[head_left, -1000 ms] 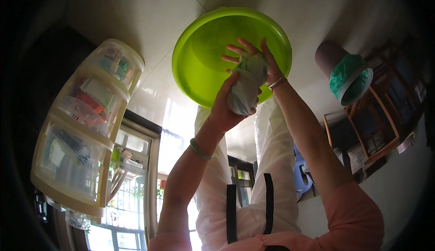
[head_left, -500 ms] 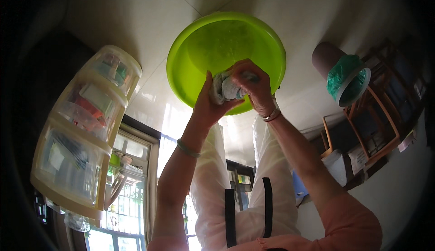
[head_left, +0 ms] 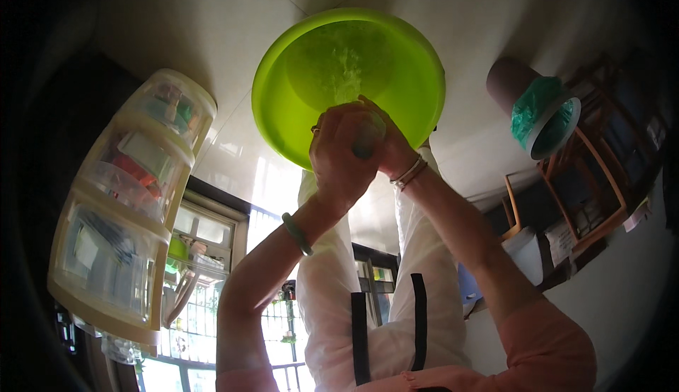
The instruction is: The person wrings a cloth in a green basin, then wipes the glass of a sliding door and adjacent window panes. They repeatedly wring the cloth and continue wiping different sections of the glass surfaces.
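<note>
My left hand point(head_left: 338, 153) and my right hand point(head_left: 397, 143) are pressed together around a bunched grey cloth point(head_left: 367, 137). Only a small part of the cloth shows between the fingers, so its full shape is hidden. Both hands are closed on it above the near side of a wide lime-green basin point(head_left: 279, 113). Beyond the knuckles, pale streaks of water point(head_left: 346, 70) run in the basin.
On the left stands a clear-fronted plastic drawer unit point(head_left: 117, 250). To the right are a bin point(head_left: 513, 84) with a green liner and a wooden chair point(head_left: 601, 201). The basin rests on a pale tiled floor point(head_left: 219, 31), by my white-trousered legs point(head_left: 325, 272).
My left hand has turned over and wrapped round the cloth, and my right hand has closed in against it. The cloth is now mostly covered, and water streaks have appeared in the basin.
</note>
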`<state>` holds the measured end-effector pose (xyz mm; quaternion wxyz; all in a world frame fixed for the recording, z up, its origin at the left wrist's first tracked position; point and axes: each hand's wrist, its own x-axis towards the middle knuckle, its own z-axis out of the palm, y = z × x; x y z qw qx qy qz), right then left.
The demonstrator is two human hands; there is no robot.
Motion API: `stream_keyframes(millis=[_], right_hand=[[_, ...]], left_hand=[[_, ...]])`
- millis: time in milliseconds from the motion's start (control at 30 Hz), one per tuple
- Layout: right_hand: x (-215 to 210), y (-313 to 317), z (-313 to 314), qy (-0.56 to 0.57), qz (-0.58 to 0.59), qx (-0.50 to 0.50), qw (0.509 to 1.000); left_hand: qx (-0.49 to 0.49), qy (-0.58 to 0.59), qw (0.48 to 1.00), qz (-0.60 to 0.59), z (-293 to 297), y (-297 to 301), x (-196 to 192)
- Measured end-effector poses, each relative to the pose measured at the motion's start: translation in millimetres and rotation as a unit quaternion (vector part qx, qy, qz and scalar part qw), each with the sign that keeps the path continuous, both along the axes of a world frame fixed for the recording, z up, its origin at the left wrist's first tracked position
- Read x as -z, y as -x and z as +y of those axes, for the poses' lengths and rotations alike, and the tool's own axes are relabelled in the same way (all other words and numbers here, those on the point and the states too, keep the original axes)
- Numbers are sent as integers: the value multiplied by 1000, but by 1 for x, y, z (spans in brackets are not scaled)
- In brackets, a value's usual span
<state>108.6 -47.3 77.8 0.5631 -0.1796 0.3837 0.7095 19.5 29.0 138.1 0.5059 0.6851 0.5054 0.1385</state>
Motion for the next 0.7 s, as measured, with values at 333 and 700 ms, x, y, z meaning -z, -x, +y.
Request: stream_keyframes(millis=[333, 700], right_hand=[[-1, -19, 18, -48, 122, -191, 973], [-35, -39, 60, -89, -3, -512, 855]], left_hand=[[217, -112, 963, -110, 8, 12, -47], [377, -232, 888, -127, -9, 3, -48]])
